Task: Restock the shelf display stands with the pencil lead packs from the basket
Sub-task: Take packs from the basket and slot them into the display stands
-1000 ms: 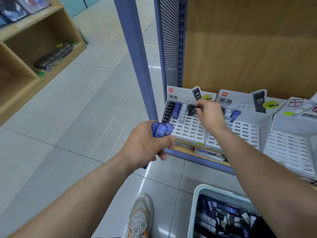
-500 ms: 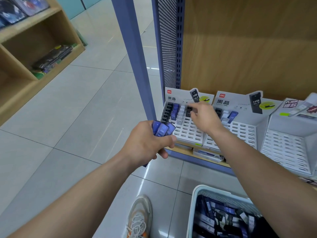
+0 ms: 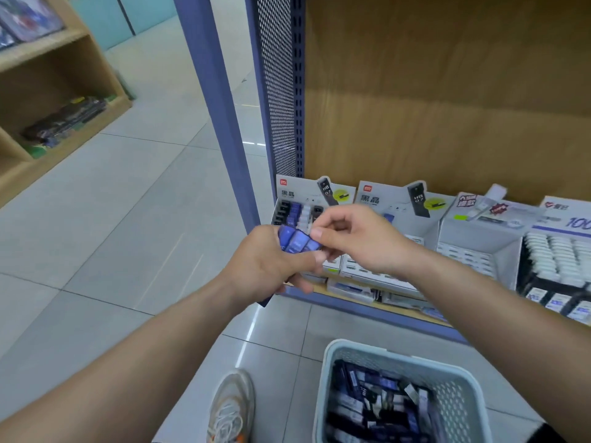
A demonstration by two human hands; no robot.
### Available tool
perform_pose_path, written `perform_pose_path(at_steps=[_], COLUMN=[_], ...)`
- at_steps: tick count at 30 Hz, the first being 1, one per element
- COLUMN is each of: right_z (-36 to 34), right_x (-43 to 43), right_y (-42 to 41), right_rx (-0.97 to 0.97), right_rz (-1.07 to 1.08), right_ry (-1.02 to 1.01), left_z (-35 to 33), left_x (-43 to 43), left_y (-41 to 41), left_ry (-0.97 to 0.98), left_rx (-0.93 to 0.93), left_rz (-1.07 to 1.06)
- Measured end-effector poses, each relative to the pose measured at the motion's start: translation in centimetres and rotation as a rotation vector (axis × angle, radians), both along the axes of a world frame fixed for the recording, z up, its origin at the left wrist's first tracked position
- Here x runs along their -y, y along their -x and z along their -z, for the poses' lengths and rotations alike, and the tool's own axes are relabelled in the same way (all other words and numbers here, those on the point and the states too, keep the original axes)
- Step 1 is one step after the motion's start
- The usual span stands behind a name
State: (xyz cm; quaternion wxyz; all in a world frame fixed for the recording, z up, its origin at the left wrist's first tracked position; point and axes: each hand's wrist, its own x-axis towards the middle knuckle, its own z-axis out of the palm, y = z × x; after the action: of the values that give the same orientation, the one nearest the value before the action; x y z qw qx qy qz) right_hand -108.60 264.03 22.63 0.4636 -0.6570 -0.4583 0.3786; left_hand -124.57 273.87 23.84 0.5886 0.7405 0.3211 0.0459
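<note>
My left hand (image 3: 267,266) grips a fan of blue pencil lead packs (image 3: 295,239) in front of the low shelf. My right hand (image 3: 358,238) has come back to that fan, and its thumb and forefinger pinch the rightmost pack's top edge. Behind the hands stands the left white display stand (image 3: 297,195), with a few black, blue and white packs in its top-left rows. A second white stand (image 3: 396,203) sits to its right, mostly hidden by my right hand. The pale basket (image 3: 332,378), full of mixed lead packs, stands on the floor at the lower right.
A third grey-white stand (image 3: 467,251) and a box of white items (image 3: 556,254) sit further right on the shelf. A blue upright post (image 3: 220,123) and a perforated panel (image 3: 278,91) frame the shelf's left side. My shoe (image 3: 232,407) is beside the basket. A wooden bookcase (image 3: 60,91) stands at the far left.
My right hand has pulled back from the left stand's slots to the packs in my left hand. The view has shifted right, showing more of the shelf.
</note>
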Motion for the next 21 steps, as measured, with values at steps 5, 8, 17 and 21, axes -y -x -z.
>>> perform_pose_path(at_steps=[5,8,17,21], right_z=[-0.8,-1.2,-1.9,-1.8], right_x=[2.6,3.9,5.4,6.0], right_y=[-1.6,-2.5,-3.6,-3.9], right_rx=[-0.006,0.000,-0.185,-0.198], right_rz=[0.108,0.148,0.177,0.189], right_ry=[0.048,0.060,-0.023,-0.063], left_z=[-0.2,-0.3,0.2,0.3], left_x=[1.3,1.2,2.2,2.5], left_y=[-0.7,-1.3,-2.7,-3.4], left_ry=[0.019,0.000,-0.018,-0.033], left_rx=[0.051,0.077,0.073,0.056], left_rz=[-0.077,-0.150,-0.088,-0.083])
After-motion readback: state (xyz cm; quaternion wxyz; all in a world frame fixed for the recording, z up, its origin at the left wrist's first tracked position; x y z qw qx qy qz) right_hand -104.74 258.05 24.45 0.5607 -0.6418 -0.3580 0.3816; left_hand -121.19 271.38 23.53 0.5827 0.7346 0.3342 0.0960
